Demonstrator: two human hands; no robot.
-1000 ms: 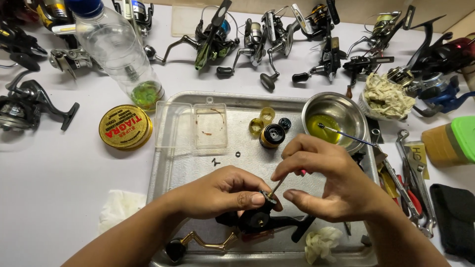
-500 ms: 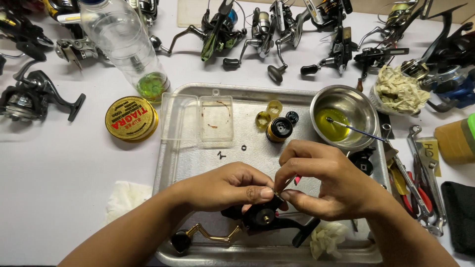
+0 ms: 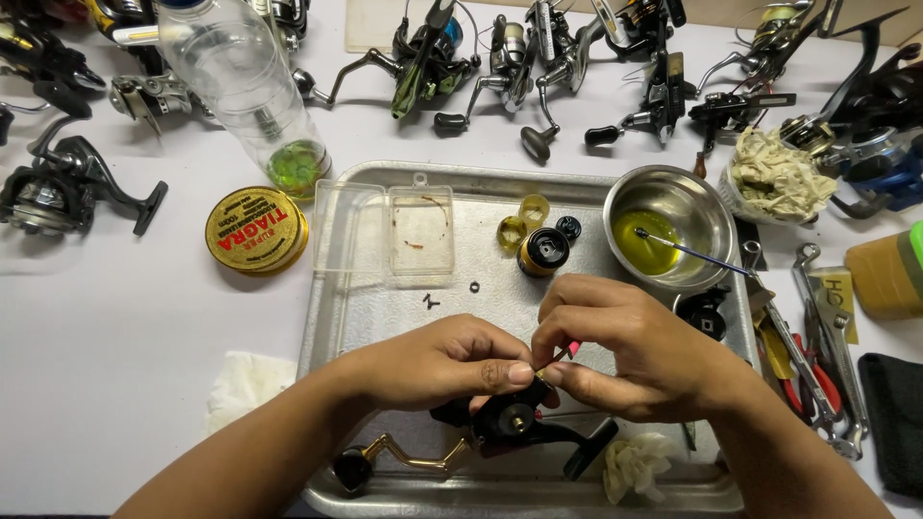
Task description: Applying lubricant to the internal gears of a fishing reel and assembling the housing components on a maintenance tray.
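A black fishing reel body (image 3: pixel 519 423) with a gold crank handle (image 3: pixel 404 454) lies on a metal tray (image 3: pixel 365 317). My left hand (image 3: pixel 442 360) grips the reel body from above, fingers curled on it. My right hand (image 3: pixel 625 351) pinches a thin tool with a red handle (image 3: pixel 567 353), its tip at the top of the reel. On the tray behind the hands lie a black and gold spool (image 3: pixel 543 252), small yellow rings (image 3: pixel 522 221) and tiny loose parts (image 3: pixel 474 286).
A steel bowl (image 3: pixel 668 231) of yellow oil with a thin brush stands at the tray's right. An open clear plastic box (image 3: pixel 389 231), a round gold tin (image 3: pixel 256 231) and a clear bottle (image 3: pixel 240 86) sit to the left. Several reels line the back; wrenches (image 3: pixel 817 327) lie right.
Both hands have stayed on the reel with small finger shifts. The view has shifted slightly downward and closer.
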